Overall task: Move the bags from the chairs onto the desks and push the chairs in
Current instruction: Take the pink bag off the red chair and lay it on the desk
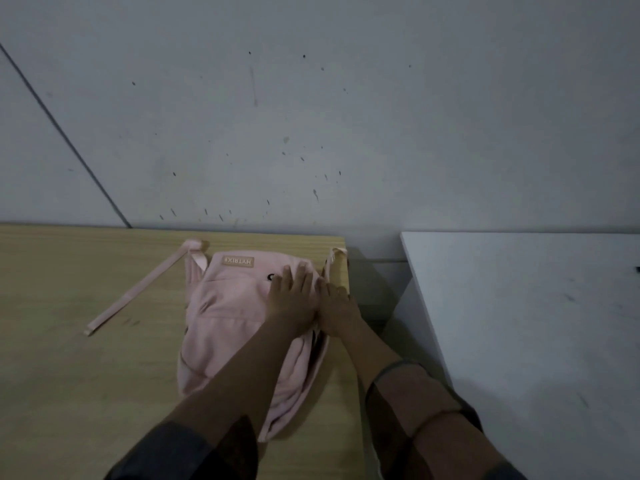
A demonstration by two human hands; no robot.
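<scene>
Under the fingers [294, 282] of our left hand [294, 303] part of the pink bag [228, 317] is covered, including most of a small dark mark beside the fingertips. Our right hand [337, 311] curls over the bag's right edge, so its fingertips and whatever they grip are hidden from us. Left of the fingers the wooden desk [69, 375] is cut off by the frame, and right of them the white desk [536, 323] runs out too, with a dark thing at the border too small to tell.
</scene>
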